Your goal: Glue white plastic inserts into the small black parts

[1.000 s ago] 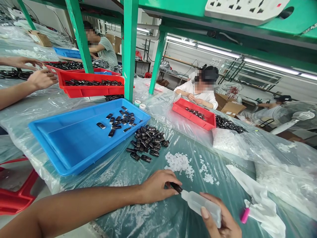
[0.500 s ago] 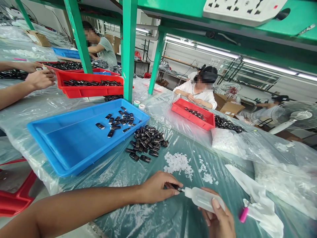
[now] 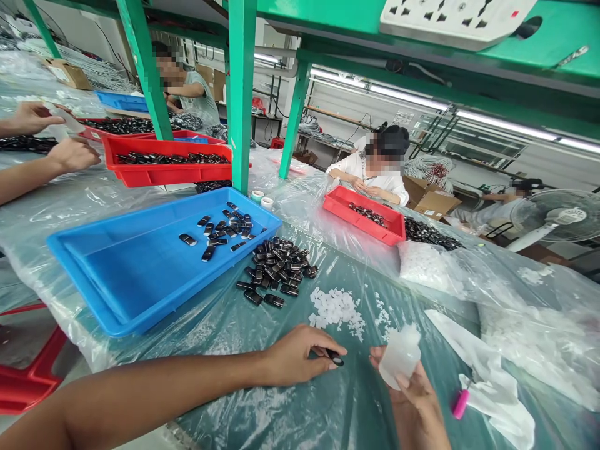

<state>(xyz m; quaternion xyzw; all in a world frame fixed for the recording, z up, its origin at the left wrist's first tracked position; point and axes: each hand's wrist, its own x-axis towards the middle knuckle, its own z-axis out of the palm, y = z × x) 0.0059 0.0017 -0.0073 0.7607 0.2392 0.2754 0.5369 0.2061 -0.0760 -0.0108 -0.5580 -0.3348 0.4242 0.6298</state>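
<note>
I'm looking in on a factory workshop, and I take my bearings from the blue tray (image 3: pixel 131 269). Right beside it, black pieces (image 3: pixel 281 265), all alike, lie heaped on a plastic-covered table (image 3: pixel 281 415); just behind it, a red bin (image 3: pixel 178 175) holds many more. At its back corner I see a green metal post (image 3: pixel 241 94), with a power strip (image 3: pixel 454 25) high to its right. Beyond the tray and rightward, a co-worker in white (image 3: pixel 368 181) is at another bin, with tube lights (image 3: pixel 506 124) overhead.
</note>
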